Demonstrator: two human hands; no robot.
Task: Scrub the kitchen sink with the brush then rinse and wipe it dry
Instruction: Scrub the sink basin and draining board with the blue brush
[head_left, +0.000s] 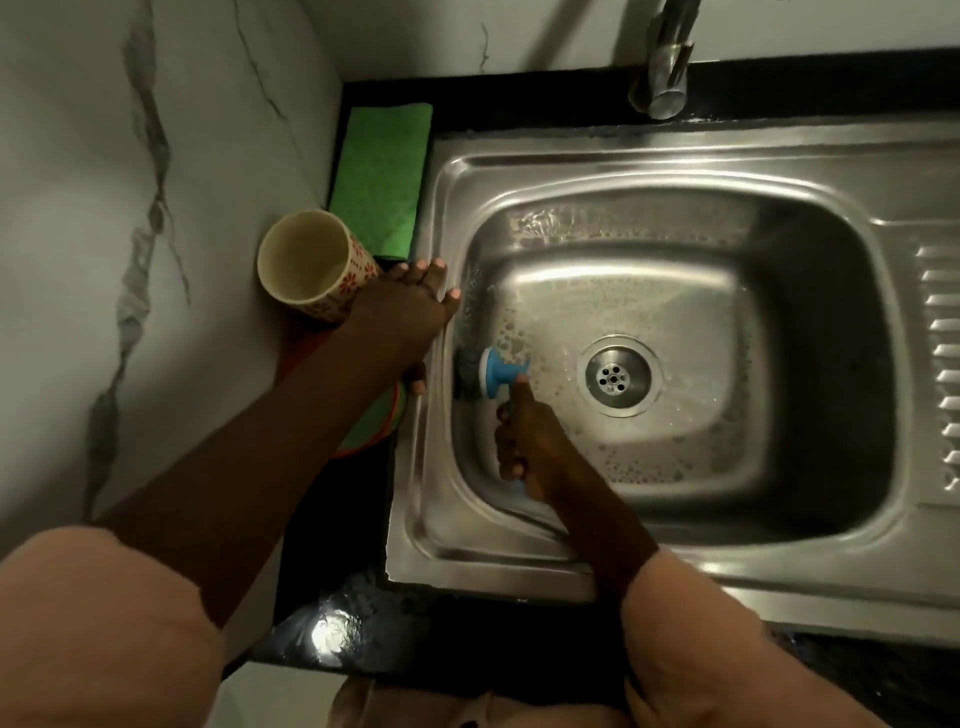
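The steel sink (675, 156) fills the right of the view, its basin floor covered in soapy foam around the round drain (617, 375). My right hand (530, 441) is closed around the handle of a blue brush (496, 371), whose dark bristles press against the basin's left wall. My left hand (402, 317) lies flat on the sink's left rim, fingers spread, holding nothing. A folded green cloth (379, 171) lies on the black counter left of the sink.
A cream cup with red flowers (311, 265) stands beside my left hand, against the marble wall. The metal tap (665, 73) hangs over the sink's back edge. A ribbed draining board (940, 364) lies at the right. Orange and green items sit under my left forearm.
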